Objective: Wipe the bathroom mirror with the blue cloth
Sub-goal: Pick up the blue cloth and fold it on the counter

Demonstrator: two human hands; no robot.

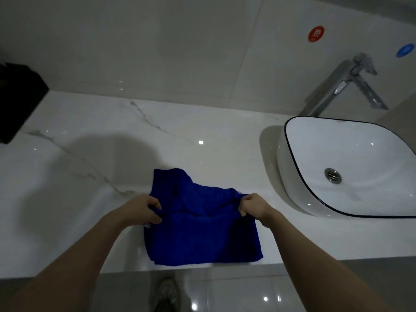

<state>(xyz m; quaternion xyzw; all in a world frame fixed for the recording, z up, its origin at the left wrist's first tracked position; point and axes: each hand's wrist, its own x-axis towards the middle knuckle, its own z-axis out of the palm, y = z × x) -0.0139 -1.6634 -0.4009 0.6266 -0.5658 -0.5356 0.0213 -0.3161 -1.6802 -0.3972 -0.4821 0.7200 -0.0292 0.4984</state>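
Two hands hold a blue cloth (pixel 198 239) at six o'clock on the white tabletop (pixel 108 154). The left hand (pixel 144 209) pinches its nine o'clock edge, the right hand (pixel 252 206) its three o'clock edge, each grip closed on fabric. It looks soft, light, floppy; edges suit holding.

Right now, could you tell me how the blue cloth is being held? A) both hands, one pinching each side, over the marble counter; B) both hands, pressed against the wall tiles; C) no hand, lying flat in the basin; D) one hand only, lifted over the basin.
A: the left hand and the right hand each pinch a side of the blue cloth, which lies on the marble counter, left of the basin.
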